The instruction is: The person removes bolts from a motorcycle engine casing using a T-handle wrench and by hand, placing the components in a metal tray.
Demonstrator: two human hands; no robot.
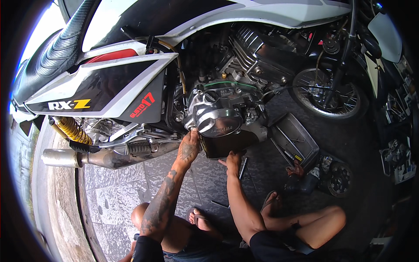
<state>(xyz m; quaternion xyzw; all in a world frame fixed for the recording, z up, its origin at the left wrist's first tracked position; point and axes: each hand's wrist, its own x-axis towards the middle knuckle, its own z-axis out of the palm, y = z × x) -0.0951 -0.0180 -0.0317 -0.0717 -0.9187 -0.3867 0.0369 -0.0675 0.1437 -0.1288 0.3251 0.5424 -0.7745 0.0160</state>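
A motorcycle's silvery engine [220, 113], with a round polished side cover, is in front of me. My left hand [190, 145] reaches up to the lower left edge of that cover, fingers closed together against it; whatever they pinch is hidden. Under the engine sits a dark, shallow rectangular pan [231, 145], dark brown inside. My right hand [234, 162] is at the pan's near edge, its fingers closed on the rim and one finger sticking out to the left. A metal rod-like tool [243, 168] lies on the floor beside my right wrist.
To the right stands a grey tray [301, 146] holding several long tools. Near it lie dark, greasy parts [310, 180] and a round toothed part [339, 178]. The exhaust pipe [109, 158] runs low on the left, and the front wheel [327, 94] is at the right.
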